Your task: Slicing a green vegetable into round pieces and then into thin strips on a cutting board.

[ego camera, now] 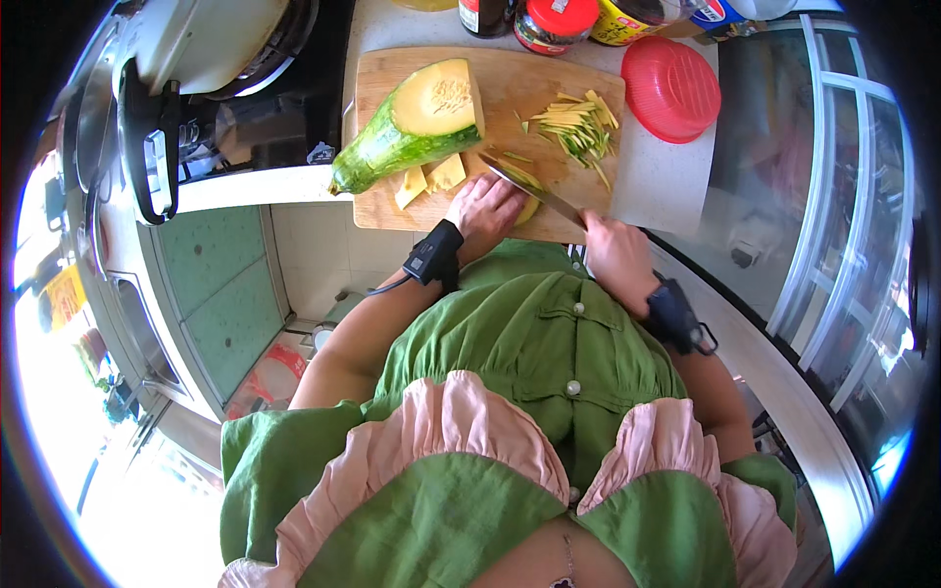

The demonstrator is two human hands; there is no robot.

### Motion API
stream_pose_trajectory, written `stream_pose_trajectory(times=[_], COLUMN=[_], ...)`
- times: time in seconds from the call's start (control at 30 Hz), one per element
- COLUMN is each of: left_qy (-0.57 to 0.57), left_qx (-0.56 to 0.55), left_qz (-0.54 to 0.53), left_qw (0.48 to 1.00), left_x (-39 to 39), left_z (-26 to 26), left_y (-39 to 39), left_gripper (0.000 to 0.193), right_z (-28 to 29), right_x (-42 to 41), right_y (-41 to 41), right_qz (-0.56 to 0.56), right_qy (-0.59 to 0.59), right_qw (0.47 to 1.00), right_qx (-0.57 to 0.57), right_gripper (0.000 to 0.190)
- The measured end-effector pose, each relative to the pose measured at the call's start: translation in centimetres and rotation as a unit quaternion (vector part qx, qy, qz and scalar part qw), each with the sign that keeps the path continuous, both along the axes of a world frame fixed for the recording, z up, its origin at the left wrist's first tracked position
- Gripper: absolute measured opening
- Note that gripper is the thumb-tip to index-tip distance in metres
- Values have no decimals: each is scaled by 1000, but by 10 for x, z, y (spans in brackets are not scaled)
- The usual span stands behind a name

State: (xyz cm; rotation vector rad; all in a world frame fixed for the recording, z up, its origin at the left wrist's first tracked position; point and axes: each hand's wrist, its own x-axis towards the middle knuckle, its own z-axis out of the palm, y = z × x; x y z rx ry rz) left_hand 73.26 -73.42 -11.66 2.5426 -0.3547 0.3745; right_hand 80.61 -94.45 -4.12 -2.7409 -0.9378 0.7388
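On the wooden cutting board (544,70) lies a large piece of green-skinned squash (412,140), its pale orange flesh and seeds showing. My left hand (489,209) presses on squash slices (527,209) near the board's front edge. In my right hand (620,250) is a kitchen knife (548,197), its blade slanting up and left across the slices beside my left fingertips. Thin squash strips (577,128) are heaped at the board's right. Flat squash pieces (445,174) rest between the large piece and my left hand.
A red plastic bowl (670,90) sits upside down right of the board. Behind the board stand a red-lidded jar (555,26) and several bottles. At left, a pot (198,44) with a black handle (151,147) is on the stove; a sliding glass window (838,184) is at right.
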Motion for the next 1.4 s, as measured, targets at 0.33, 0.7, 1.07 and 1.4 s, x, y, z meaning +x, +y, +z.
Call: stream_pose_trajectory(times=[0.33, 0.7, 1.07, 1.4], left_qy=[0, 148, 88, 157], left_qx=[-123, -42, -161, -46], left_qz=[20, -144, 92, 31], left_qw=[992, 978, 979, 986], left_x=[-1, 50, 23, 25], left_z=[44, 57, 47, 33], left_y=[-8, -7, -2, 4], left_gripper=[32, 56, 15, 42], right_z=[16, 29, 14, 5], right_x=[-1, 6, -10, 17], right_y=[-14, -32, -42, -36], right_qz=[-97, -35, -117, -198], right_qy=[-143, -183, 40, 72], right_qw=[981, 978, 984, 966], right_qx=[87, 88, 129, 147], right_gripper=[47, 53, 26, 23])
